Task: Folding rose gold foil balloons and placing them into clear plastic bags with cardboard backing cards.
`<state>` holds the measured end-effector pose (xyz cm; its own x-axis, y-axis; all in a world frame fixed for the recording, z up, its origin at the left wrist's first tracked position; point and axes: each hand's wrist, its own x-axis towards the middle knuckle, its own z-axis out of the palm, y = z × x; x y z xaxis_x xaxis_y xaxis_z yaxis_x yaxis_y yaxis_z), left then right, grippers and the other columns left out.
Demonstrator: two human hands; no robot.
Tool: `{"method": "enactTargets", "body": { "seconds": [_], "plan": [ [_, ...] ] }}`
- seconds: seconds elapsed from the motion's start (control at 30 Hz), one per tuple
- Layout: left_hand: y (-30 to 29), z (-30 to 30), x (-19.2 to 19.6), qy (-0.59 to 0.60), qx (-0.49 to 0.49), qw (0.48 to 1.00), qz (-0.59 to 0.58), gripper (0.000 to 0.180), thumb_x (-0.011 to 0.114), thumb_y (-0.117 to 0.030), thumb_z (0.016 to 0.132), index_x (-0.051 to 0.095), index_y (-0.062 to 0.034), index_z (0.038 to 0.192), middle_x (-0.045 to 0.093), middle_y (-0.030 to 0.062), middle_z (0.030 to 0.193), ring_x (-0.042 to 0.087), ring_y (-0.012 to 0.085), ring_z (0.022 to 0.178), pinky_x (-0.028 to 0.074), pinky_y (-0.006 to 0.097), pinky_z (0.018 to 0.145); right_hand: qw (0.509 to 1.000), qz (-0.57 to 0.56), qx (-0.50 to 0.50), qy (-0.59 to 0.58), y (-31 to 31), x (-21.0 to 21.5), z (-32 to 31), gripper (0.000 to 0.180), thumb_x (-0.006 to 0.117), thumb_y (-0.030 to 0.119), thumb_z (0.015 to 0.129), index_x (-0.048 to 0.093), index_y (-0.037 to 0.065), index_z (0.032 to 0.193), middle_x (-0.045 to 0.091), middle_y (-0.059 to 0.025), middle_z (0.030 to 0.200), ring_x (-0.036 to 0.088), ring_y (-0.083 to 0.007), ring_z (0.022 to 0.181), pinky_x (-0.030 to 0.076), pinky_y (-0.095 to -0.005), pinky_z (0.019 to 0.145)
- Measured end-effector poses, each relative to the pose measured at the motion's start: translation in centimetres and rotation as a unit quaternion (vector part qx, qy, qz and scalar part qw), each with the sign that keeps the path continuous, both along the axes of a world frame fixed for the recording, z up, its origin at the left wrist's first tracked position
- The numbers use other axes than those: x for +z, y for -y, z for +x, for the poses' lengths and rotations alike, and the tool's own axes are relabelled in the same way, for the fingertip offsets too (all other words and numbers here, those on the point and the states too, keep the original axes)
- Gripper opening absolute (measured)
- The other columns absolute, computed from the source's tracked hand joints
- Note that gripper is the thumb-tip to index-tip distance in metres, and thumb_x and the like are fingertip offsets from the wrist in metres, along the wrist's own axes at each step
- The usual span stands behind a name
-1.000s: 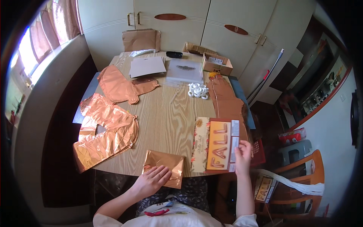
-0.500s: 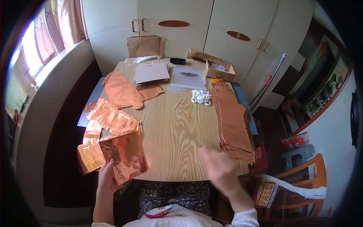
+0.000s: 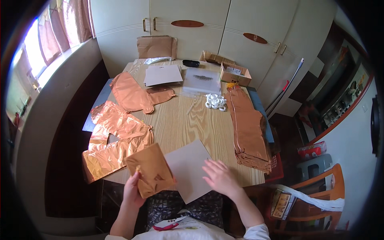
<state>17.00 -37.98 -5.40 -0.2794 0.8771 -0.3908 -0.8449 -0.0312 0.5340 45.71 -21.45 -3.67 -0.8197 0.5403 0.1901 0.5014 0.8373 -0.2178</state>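
My left hand [image 3: 134,190] grips a folded copper-coloured foil piece [image 3: 154,166] above the table's near edge, thumb on its face. A light grey card sheet [image 3: 190,170] lies tilted at the near edge, partly past it, its left side hidden behind the folded foil. My right hand [image 3: 221,178] is beside the sheet's right edge, fingers stretched out and apart, slightly blurred; whether the fingertips touch the sheet I cannot tell. Close to my left hand, crumpled shiny copper foil shapes [image 3: 120,124] spread over the table's left side.
Flat copper foil pieces [image 3: 130,92] lie at the far left. A copper foil stack [image 3: 247,124] runs along the right edge. White rings [image 3: 216,102], a grey card stack [image 3: 163,75], clear plastic sheets [image 3: 200,82] and an open carton [image 3: 236,74] stand farther back. A wooden chair [image 3: 338,184] is at right.
The foil in my left hand has moved right and turned to a flatter, matt side. A grey card sheet now lies at the near edge. My right hand has opened, coming slightly left.
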Motion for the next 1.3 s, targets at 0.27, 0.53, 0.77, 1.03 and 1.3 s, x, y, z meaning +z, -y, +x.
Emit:
{"method": "enactTargets", "body": {
  "seconds": [0.27,0.53,0.77,1.03,1.3],
  "plan": [
    [-4.9,4.2,-2.3,0.036,-0.075,0.993,-0.082,0.032,0.042,-0.025,0.105,0.047,-0.0051,0.129,0.059,0.0126,0.124,0.061,0.0299,0.113,0.052,0.050,0.096,0.998,-0.028,-0.020,-0.043,-0.4,-3.8,-1.3,0.039,0.062,0.019,0.091,0.060,-0.002,0.123,0.057,-0.0155,0.133,0.052,-0.0302,0.126,0.038,-0.0437,0.110],
    [-7.0,5.5,-1.7,0.019,-0.111,0.986,-0.122,0.039,0.035,-0.027,0.106,0.044,-0.0029,0.135,0.056,0.0169,0.132,0.058,0.0338,0.119,0.047,0.054,0.100,0.983,-0.049,0.062,-0.165,-4.8,-3.1,-3.4,0.041,0.063,0.021,0.093,0.059,0.000,0.127,0.058,-0.0164,0.133,0.056,-0.0327,0.122,0.045,-0.0410,0.103],
    [-7.5,6.7,-1.0,0.007,-0.126,0.984,-0.122,0.040,0.034,-0.025,0.106,0.041,-0.0024,0.139,0.054,0.0159,0.135,0.057,0.0329,0.121,0.046,0.053,0.101,0.989,-0.021,0.147,0.013,-7.5,-4.1,-4.9,0.064,0.048,0.044,0.099,0.037,0.004,0.148,0.039,-0.0158,0.152,0.036,-0.0293,0.142,0.025,-0.0468,0.118],
    [-8.0,8.0,0.0,0.010,-0.131,0.983,-0.128,0.040,0.034,-0.024,0.107,0.041,-0.0022,0.139,0.054,0.0145,0.137,0.056,0.0319,0.122,0.045,0.052,0.103,0.987,-0.033,0.156,-0.003,-8.4,-4.8,-4.4,0.066,0.049,0.040,0.099,0.036,-0.004,0.146,0.036,-0.0208,0.153,0.034,-0.0323,0.143,0.025,-0.0456,0.118],
    [-7.5,8.2,0.3,-0.021,-0.122,0.990,-0.064,0.040,0.044,-0.010,0.102,0.040,-0.0009,0.141,0.051,0.0153,0.139,0.052,0.0303,0.126,0.044,0.049,0.105,0.987,-0.029,0.160,0.009,-8.5,-4.9,-4.1,0.065,0.055,0.030,0.096,0.034,-0.004,0.147,0.033,-0.0223,0.154,0.031,-0.0343,0.144,0.025,-0.0463,0.119]
  ]
}}
